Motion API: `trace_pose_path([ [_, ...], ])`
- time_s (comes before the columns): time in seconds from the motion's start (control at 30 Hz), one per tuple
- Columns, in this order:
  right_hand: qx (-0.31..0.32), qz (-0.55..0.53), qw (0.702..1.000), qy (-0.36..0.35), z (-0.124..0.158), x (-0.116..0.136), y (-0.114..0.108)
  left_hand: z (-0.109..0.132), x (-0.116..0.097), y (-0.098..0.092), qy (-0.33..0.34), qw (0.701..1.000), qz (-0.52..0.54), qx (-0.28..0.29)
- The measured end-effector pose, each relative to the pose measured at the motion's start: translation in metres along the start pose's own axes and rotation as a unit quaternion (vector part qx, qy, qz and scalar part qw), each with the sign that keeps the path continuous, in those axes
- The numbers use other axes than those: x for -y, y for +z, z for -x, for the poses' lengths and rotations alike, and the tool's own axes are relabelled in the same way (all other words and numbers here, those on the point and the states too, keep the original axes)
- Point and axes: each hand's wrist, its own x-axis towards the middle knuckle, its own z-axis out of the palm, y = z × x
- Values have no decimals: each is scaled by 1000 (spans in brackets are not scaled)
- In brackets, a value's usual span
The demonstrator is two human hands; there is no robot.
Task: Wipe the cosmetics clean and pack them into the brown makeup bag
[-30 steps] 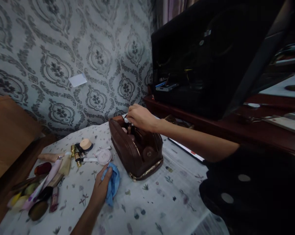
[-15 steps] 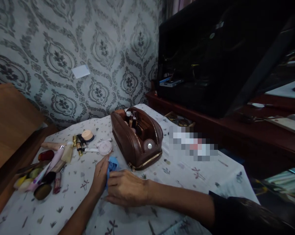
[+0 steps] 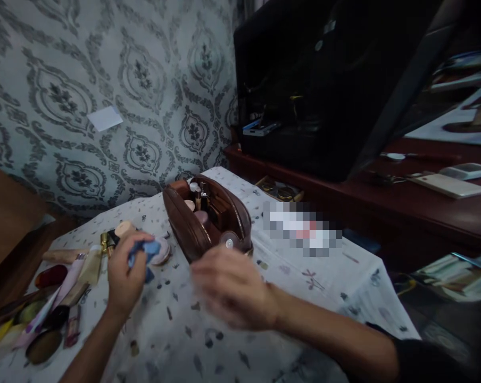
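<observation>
My left hand point(image 3: 126, 271) is closed around a crumpled blue cloth point(image 3: 150, 249), above the left part of the table. Just beyond the cloth lies a round pale pink compact point(image 3: 160, 254). A brown leather makeup bag point(image 3: 184, 229) stands unzipped in the middle, with bottles and other cosmetics upright inside. In front of the bag, my right hand point(image 3: 236, 290) is smeared by motion and hides part of its near end. Whether those fingers hold anything does not show.
Cosmetics lie along the table's left side, among them a cream tube point(image 3: 91, 266), a dark red item point(image 3: 52, 276) and a round brown compact point(image 3: 43, 347). A large black screen point(image 3: 328, 96) stands on the dark red cabinet point(image 3: 440, 207). A blurred-out object point(image 3: 304, 229) lies right of the bag.
My hands have come apart. The left has moved left and away with the blue cloth, while the right has let go of it and shifted right. The view has turned slightly right.
</observation>
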Motion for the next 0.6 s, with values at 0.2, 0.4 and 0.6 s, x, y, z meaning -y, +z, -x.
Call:
trace_pose_path([
  [0.2, -263, 82, 904, 327, 11, -49, -52, -100, -77, 42, 167, 886, -278, 333],
  [0.4, -174, -12, 909, 379, 26, -64, -33, -130, -72, 119, 185, 744, -414, 491],
  [0.6, -166, -27, 912, 375, 37, -70, -23, -125, -25, 148, 163, 795, -350, 468],
])
